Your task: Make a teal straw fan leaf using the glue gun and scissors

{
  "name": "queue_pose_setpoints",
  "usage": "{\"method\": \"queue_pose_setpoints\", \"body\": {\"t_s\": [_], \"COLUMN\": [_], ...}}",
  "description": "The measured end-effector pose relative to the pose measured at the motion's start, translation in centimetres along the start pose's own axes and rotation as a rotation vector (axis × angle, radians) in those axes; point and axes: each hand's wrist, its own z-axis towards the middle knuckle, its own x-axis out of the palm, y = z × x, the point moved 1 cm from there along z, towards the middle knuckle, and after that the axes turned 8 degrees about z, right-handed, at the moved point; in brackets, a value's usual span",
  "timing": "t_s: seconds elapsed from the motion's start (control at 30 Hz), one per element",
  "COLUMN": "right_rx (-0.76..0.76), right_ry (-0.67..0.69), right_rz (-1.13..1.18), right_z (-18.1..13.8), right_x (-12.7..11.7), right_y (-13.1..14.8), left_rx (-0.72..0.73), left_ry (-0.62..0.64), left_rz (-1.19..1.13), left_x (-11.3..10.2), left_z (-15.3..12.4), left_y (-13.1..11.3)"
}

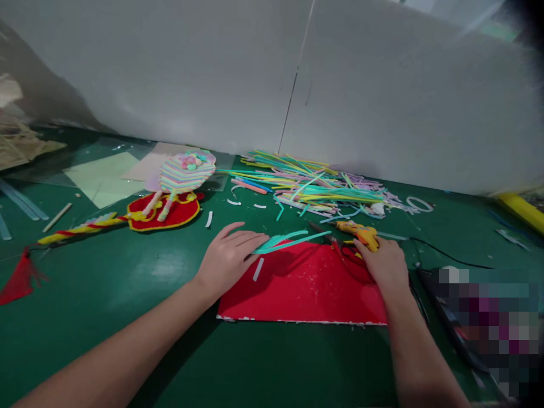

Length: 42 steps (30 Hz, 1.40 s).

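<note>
1. Bare forearms [127, 345] are being stretched across a green table [204, 368], reaching either side of a red board [310, 294].
2. Turquoise stems [274, 243] are being held over the board's far left part by the left hand [232, 258], its fingers and thumb closed on them.
3. Scissors [334, 242] and a yellow glue gun [359, 231] are being partly covered by the right hand [387, 263]; whether it is gripping either cannot be told.
4. One white strip [258, 269] is being carried by the board, just beside the left hand.
5. Pastel stems [323, 184], heaped loosely, are being backed by a pale wall [191, 73].
6. Farther left, a striped figure [187, 177] is being displayed beside a red tassel [19, 280].
</note>
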Motion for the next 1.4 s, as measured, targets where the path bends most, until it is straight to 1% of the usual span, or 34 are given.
{"method": "queue_pose_setpoints", "body": {"t_s": [0.1, 0.13, 0.17, 0.2, 0.27, 0.33, 0.37, 0.4, 0.47, 0.53, 0.6, 0.77, 0.83, 0.93, 1.17, 1.4], "right_rx": [-0.143, -0.211, -0.292, -0.38, -0.546, -0.637, -0.657, -0.667, -0.677, -0.689, -0.697, -0.687, -0.681, -0.672, -0.697, -0.667], "right_ry": [-0.164, -0.175, -0.141, -0.065, 0.145, 0.325, 0.388, 0.433, 0.479, 0.497, 0.505, 0.516, 0.52, 0.507, 0.499, 0.471], "right_rz": [0.047, 0.112, 0.208, 0.325, 0.523, 0.617, 0.64, 0.652, 0.659, 0.664, 0.681, 0.705, 0.715, 0.725, 0.677, 0.746], "right_z": [-0.3, -0.5, -0.7, -0.9, -1.5, -2.1, -2.3, -2.5, -2.8, -3.0, -3.2, -3.5, -3.6, -3.7, -4.8, -5.9], "right_x": [-0.3, -0.4, -0.6, -0.8, -1.1, -1.1, -0.9, -0.7, 0.0, 0.7, 1.1, 1.1, 1.0, 1.0, 0.7, 1.1], "right_y": [0.8, 1.6, 2.6, 3.7, 5.9, 7.6, 8.1, 8.4, 8.4, 8.0, 7.7, 7.9, 8.0, 8.2, 9.3, 10.5], "left_rx": [0.021, 0.026, 0.033, 0.041, 0.057, 0.069, 0.076, 0.089, 0.122, 0.134, 0.116, 0.027, 0.008, 0.011, 0.022, 0.015], "left_ry": [0.059, 0.071, 0.076, 0.082, 0.097, 0.126, 0.149, 0.181, 0.256, 0.317, 0.345, 0.305, 0.315, 0.347, 0.359, 0.356], "left_rz": [-0.024, -0.027, -0.027, -0.027, -0.025, -0.028, -0.033, -0.043, -0.072, -0.1, -0.114, -0.122, -0.115, -0.086, -0.082, -0.086], "left_x": [0.2, 0.2, 0.3, 0.3, 0.4, 0.4, 0.4, 0.4, 0.2, -0.1, -0.5, -0.9, -0.8, -0.6, -0.4, -0.2], "left_z": [0.0, -0.1, -0.1, -0.1, -0.2, -0.4, -0.5, -0.6, -0.8, -1.0, -1.0, -0.7, -0.6, -0.6, -0.7, -0.7], "left_y": [0.0, 0.1, 0.2, 0.3, 0.5, 0.7, 0.8, 0.8, 0.9, 0.9, 0.9, 0.3, 0.0, -0.5, -0.6, -0.7]}}
